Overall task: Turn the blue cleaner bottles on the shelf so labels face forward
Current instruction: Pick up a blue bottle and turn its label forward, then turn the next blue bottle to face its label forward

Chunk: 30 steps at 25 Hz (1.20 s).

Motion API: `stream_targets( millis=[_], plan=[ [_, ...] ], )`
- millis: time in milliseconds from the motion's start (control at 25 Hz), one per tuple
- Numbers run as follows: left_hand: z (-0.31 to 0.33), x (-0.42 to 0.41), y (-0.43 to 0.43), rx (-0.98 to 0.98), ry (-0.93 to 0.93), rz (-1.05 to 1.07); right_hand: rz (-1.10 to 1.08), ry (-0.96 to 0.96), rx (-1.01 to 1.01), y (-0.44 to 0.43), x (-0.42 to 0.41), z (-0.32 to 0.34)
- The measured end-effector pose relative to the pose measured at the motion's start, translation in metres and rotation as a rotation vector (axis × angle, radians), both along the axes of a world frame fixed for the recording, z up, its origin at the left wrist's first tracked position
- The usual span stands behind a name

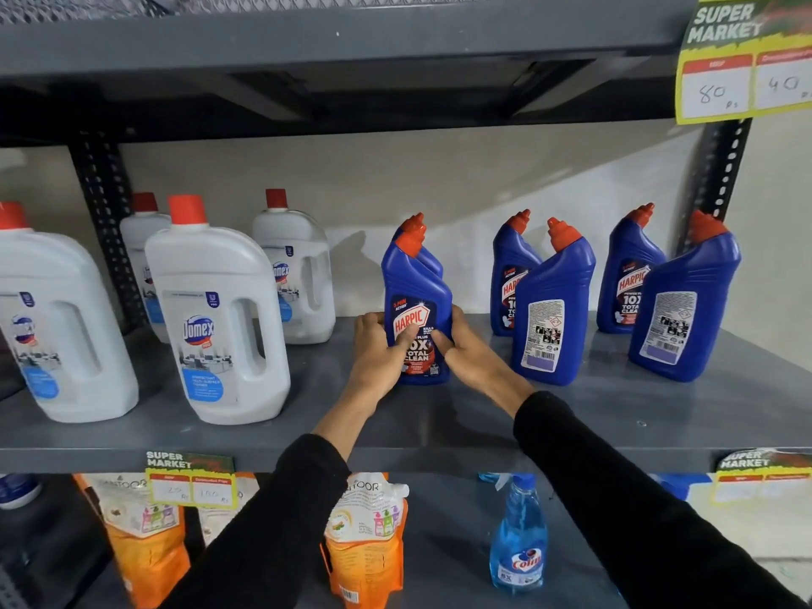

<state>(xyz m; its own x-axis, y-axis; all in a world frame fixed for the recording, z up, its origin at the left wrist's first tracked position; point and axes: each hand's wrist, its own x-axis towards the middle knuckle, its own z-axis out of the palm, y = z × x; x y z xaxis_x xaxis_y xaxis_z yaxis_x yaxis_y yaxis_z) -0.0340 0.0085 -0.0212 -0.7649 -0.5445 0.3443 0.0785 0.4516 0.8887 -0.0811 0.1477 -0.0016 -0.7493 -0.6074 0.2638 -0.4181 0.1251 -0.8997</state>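
Several blue cleaner bottles with red caps stand on the grey shelf (439,424). My left hand (378,353) and my right hand (465,349) both grip the front left bottle (417,296), whose front label faces me; another blue bottle stands hidden right behind it. The front middle bottle (553,309) and the front right bottle (685,309) show their white back labels. Behind them, a rear middle bottle (512,274) and a rear right bottle (628,274) show their front labels.
White jugs with red caps (215,318) fill the shelf's left side. A black upright post (107,222) stands behind them. Price tags (742,59) hang from the shelf above. Below are orange refill pouches (364,534) and a blue spray bottle (518,542).
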Motion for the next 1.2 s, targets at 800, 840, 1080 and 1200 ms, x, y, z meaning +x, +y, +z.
stream_targets(
  millis=[800,840,1080,1200],
  plan=[
    [-0.008,-0.07,0.151,0.213,0.149,-0.232,-0.455,0.214,-0.044,0.139,-0.053,-0.028],
    [-0.005,-0.071,0.153,0.186,0.139,-0.181,-0.469,0.207,-0.066,0.137,-0.053,-0.026],
    [0.03,-0.072,0.163,0.051,0.258,-0.098,-0.485,0.303,-0.278,0.135,-0.051,0.008],
    [0.042,-0.07,0.18,0.123,0.32,-0.116,-0.539,0.438,-0.259,0.129,-0.047,0.019]
  ],
)
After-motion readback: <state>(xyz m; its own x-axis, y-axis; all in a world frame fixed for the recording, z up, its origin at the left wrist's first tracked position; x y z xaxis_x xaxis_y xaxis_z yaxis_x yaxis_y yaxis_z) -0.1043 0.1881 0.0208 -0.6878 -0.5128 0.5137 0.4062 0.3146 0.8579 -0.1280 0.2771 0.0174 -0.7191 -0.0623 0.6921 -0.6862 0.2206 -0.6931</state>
